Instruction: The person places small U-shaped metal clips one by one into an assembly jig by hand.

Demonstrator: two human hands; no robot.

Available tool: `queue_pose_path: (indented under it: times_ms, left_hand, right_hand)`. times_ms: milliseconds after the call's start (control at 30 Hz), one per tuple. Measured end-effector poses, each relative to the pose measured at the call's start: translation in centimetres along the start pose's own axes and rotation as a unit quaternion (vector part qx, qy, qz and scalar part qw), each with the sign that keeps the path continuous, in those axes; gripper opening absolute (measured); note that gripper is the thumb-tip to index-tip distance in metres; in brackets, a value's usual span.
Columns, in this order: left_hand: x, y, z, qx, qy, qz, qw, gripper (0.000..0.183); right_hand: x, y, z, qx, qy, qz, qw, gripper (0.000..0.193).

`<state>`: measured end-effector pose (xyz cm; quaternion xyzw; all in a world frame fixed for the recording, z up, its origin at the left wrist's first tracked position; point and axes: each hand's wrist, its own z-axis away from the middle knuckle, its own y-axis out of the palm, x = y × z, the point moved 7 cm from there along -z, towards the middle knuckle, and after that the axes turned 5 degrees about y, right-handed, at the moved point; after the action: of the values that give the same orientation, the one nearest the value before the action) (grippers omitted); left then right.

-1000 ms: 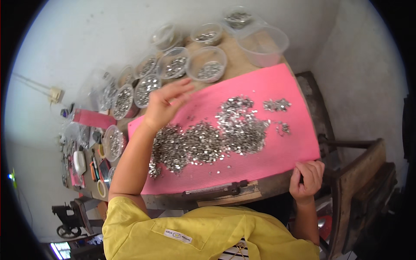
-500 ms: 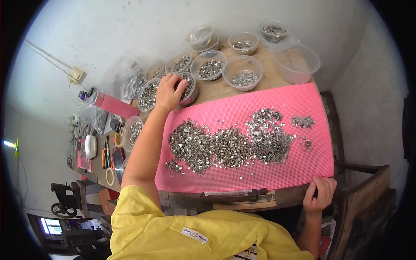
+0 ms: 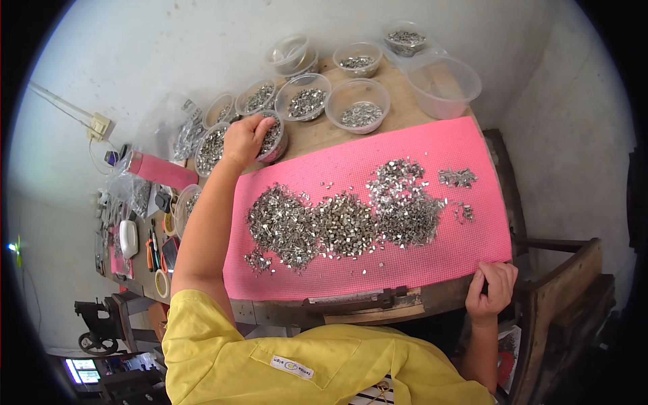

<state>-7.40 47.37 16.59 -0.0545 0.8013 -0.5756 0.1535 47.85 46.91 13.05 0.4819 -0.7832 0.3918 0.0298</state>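
Facing a wooden worktop (image 3: pixel 399 98) set against plain, pale walls (image 3: pixel 169 54). Curling the right hand (image 3: pixel 492 292) into a loose fist at the near right corner of a finely waffled pink mat (image 3: pixel 466 239). Viewing, across that mat, merging piles of small, shiny, metallic-looking pieces (image 3: pixel 345 219): slender slivers (image 3: pixel 280 226) at left, chunkier blocks (image 3: pixel 347 236) in the middle, brighter bits (image 3: pixel 405 185) at right. Reaching beyond with the left hand (image 3: pixel 247 140) to a clear round tub (image 3: pixel 275 154) of similar pieces, no longer hanging over the mat's far edge as a second ago; attending now, seemingly, to the contained pieces rather than the piles. Being unable to tell grasping from touching, with fingertips hidden. Seeing more translucent plastic tubs (image 3: pixel 359 129) farther back, smooth-walled, some part-filled.
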Motion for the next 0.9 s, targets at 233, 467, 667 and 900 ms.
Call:
queue_pose_path:
  times_ms: [233, 467, 667, 900]
  left_hand:
    - [-0.1, -2.2, -0.6, -0.185, -0.008, 0.109, 0.977, 0.039]
    - [-16.6, 1.0, 2.1, -0.044, 0.178, 0.216, 0.959, 0.036]
    - [-26.9, 5.9, 4.1, 0.024, 0.350, 0.139, 0.926, 0.033]
    - [-28.8, 5.8, 4.1, -0.002, 0.349, 0.146, 0.926, 0.029]
  right_hand:
    - [0.1, 0.0, -0.2, 0.000, 0.005, 0.012, 1.000, 0.018]
    - [0.0, -0.3, -0.2, -0.007, 0.005, 0.013, 1.000, 0.021]
    - [0.0, -0.2, -0.1, -0.020, 0.005, -0.005, 1.000, 0.020]
    - [-0.2, -0.4, 0.0, -0.011, 0.007, -0.014, 1.000, 0.020]
